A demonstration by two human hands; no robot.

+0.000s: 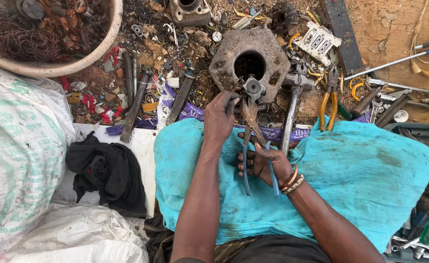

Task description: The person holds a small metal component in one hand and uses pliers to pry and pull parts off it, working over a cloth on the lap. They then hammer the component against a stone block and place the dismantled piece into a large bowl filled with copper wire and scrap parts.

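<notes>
While the right hand [265, 164] squeezes the blue handles of the pliers [251, 127], fingers wrapped tight around them, we see the plier tips biting a small round metal part [253, 88] at the near edge of the hexagonal metal block [224, 63]. Our left hand [219, 119] has its fingers curled on that same part, just left of the pliers, above the turquoise cloth [360, 170]. Orange-handled pliers [329, 100] lie to the right.
</notes>
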